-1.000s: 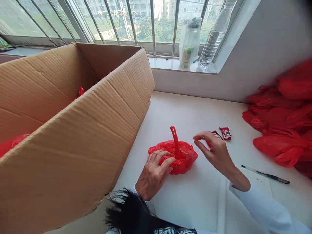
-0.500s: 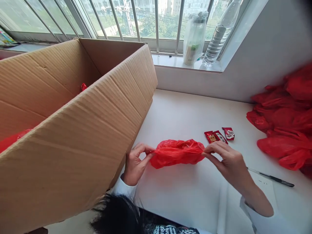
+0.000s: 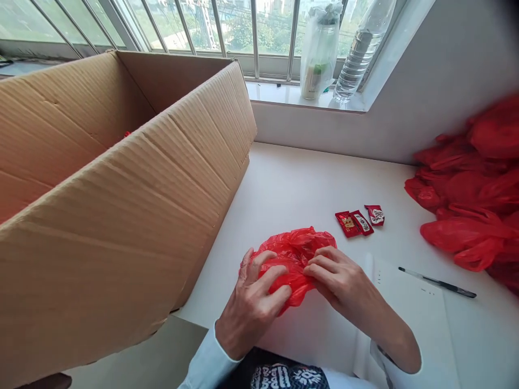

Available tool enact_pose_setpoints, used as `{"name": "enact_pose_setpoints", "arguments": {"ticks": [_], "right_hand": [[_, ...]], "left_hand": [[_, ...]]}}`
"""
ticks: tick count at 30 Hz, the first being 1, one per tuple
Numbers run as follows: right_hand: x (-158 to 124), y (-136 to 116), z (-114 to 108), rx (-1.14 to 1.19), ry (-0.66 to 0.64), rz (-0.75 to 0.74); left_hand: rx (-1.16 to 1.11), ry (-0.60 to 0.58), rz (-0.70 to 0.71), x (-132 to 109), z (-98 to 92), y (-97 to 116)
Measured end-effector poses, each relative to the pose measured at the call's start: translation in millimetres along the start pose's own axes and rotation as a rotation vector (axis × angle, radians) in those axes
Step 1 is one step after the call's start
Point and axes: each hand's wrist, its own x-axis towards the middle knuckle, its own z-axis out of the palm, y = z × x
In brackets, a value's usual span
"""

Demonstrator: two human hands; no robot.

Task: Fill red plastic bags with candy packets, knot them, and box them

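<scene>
A crumpled red plastic bag [image 3: 298, 246] lies on the white table in front of me, its opening bunched toward the middle. My left hand [image 3: 255, 297] curves over the bag's left side, fingers bent and a little apart, gripping the film. On the right side my right hand [image 3: 336, 275] pinches the plastic with its fingertips close together. Whatever the bag holds is hidden. Just beyond my right hand are small red packets: one packet [image 3: 347, 224], a second packet [image 3: 362, 222] against it and a third packet [image 3: 375, 215] slightly apart.
A large open cardboard box [image 3: 162, 216] stands at the left, a bit of red showing inside. Several red bags [image 3: 466, 194] are heaped at the right. A pen [image 3: 438, 282] rests on white paper [image 3: 417, 324]. A bagged cup [image 3: 318, 59] and a plastic bottle [image 3: 360, 59] occupy the windowsill.
My hands were wide apart, stretching the bag's edge between them. They have come together over the bag, which is now more bunched. A dark-haired head at the bottom has left view.
</scene>
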Motion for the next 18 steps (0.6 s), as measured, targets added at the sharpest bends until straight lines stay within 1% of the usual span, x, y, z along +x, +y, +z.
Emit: {"name": "enact_pose_setpoints", "arguments": {"ticks": [2,3,5,6,7,9,11,13,14,15,17,18], "right_hand": [[-1,4,-6,0.081,0.127,0.076],[-3,7,-10,0.122,0.211,0.15],[-10,14,-17,0.201,0.388,0.367],[-14,17,-20,0.249,0.457,0.481],[-17,19,-21,0.3,0.508,0.576],[-23,20,-22,0.398,0.545,0.679],[-27,18,-22,0.446,0.546,0.679],[-29,13,-25,0.41,0.529,0.605],[-29,11,-27,0.373,0.495,0.553],[-29,9,-30,0.334,0.441,0.481],[-25,3,-36,0.274,0.304,0.332],[-22,1,-39,0.267,0.256,0.286]], "left_hand": [[-0.149,0.068,-0.082,1,-2.0,-8],[-0.205,0.104,-0.126,1,-4.0,-14],[-0.307,0.181,-0.213,-1,-8.3,-24],[-0.365,0.216,-0.256,-2,-9.9,-27],[-0.419,0.244,-0.292,-4,-11.0,-29],[-0.513,0.268,-0.33,-8,-12.4,-27],[-0.58,0.274,-0.333,-9,-15.0,-19],[-0.621,0.26,-0.288,-8,-21.1,-8],[-0.633,0.231,-0.242,-6,-25.5,-3],[-0.638,0.179,-0.186,-4,-30.5,2],[-0.609,0.03,-0.058,2,-41.4,10],[-0.57,-0.049,-0.005,5,-46.6,13]]}}
